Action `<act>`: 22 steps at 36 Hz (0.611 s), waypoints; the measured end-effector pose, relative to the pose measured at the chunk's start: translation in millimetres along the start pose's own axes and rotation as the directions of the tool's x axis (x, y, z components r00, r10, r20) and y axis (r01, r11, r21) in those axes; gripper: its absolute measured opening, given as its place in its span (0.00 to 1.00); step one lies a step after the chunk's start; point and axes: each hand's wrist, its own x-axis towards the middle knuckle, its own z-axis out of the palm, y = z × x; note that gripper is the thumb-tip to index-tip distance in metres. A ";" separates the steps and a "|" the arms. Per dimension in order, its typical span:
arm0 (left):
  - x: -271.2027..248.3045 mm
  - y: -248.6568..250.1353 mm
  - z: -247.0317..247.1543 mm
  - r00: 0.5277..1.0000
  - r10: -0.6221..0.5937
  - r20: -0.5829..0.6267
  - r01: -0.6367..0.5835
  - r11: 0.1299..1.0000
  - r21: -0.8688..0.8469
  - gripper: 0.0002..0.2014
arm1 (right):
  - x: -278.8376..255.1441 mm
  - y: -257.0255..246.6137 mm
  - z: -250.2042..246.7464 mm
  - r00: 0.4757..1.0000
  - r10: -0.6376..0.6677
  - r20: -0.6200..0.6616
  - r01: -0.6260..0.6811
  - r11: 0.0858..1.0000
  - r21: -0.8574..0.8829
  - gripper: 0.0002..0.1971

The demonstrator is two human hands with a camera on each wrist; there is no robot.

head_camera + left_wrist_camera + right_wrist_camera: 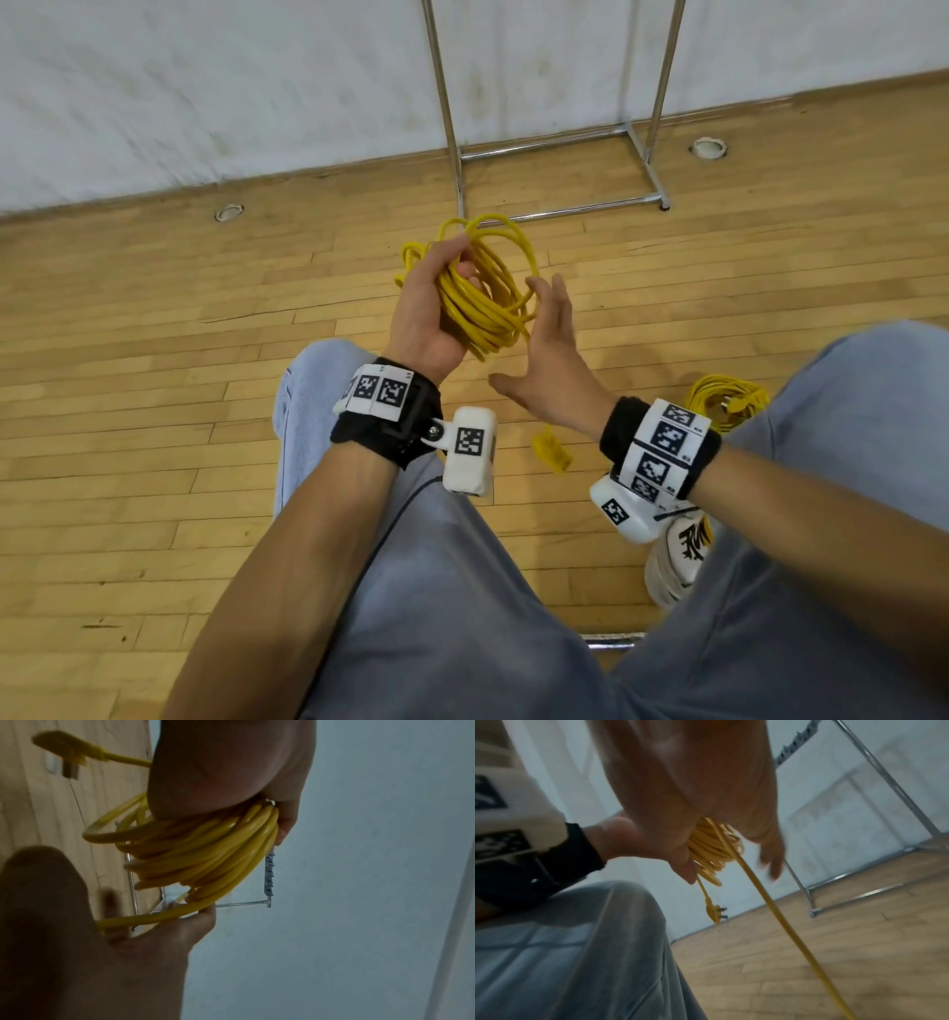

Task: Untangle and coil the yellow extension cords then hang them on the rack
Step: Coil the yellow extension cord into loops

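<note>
My left hand [454, 257] grips a coil of yellow extension cord [488, 303] in front of my knees, with fingers and thumb wrapped round the bundled loops [205, 858]. My right hand [549, 334] is open beside the coil, and its straight fingers touch the outermost loop [159, 916]. A pronged plug [716, 910] dangles below the coil, and one loose strand [782, 933] runs down toward the floor. A yellow cord end [552, 452] hangs between my wrists. A second yellow coil [729, 403] lies on the floor by my right knee. The chrome rack [457, 154] stands ahead by the wall.
The rack's base bars [565, 210] lie on the wooden floor just beyond the coil. My knees in grey trousers [462, 591] and a white shoe [678, 555] fill the foreground. Two round floor fittings [228, 211] sit near the white wall.
</note>
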 end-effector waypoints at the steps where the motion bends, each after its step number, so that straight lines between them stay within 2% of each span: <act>1: 0.0 0.7 0.1 1.000 0.009 0.023 -0.009 1.000 0.003 0.05 | 0.6 1.5 -0.7 0.999 -0.004 0.040 0.000 0.994 0.106 0.58; 3: -0.9 1.2 0.5 0.998 0.027 0.053 -0.028 0.999 0.018 0.04 | 2.4 4.3 -1.0 0.997 0.000 0.077 -0.016 0.978 0.207 0.57; 6: -1.5 3.4 0.3 0.997 0.044 0.061 -0.044 0.999 -0.003 0.04 | 4.8 10.2 5.9 0.998 0.061 0.008 -0.061 0.970 0.237 0.51; 8: -1.2 7.5 -1.5 0.997 0.052 0.061 -0.048 0.997 -0.066 0.04 | 7.3 16.4 8.9 0.992 0.111 0.062 -0.124 0.947 0.295 0.40; 9: -1.0 10.0 -2.6 0.996 0.066 0.060 -0.061 0.994 -0.093 0.04 | 9.2 19.6 9.2 0.986 0.119 0.119 -0.149 0.947 0.285 0.30; 11: 0.2 15.0 -5.3 0.992 0.119 0.042 -0.114 0.988 -0.101 0.05 | 12.4 26.3 8.3 0.960 0.113 0.255 -0.164 0.968 0.189 0.11; 12: 0.9 17.2 -6.2 0.988 0.151 0.020 -0.149 0.985 -0.089 0.05 | 13.6 30.7 8.4 0.944 0.105 0.314 -0.152 0.980 0.131 0.07; 17: 0.7 27.8 -8.0 0.971 0.231 -0.067 -0.238 0.962 -0.137 0.08 | 15.5 61.8 14.0 0.883 0.103 0.457 -0.086 0.995 -0.059 0.21; 22: -2.6 32.4 -10.0 0.971 0.222 -0.087 -0.237 0.945 -0.227 0.09 | 9.8 96.0 13.8 0.732 0.283 0.620 -0.117 0.948 -0.295 0.38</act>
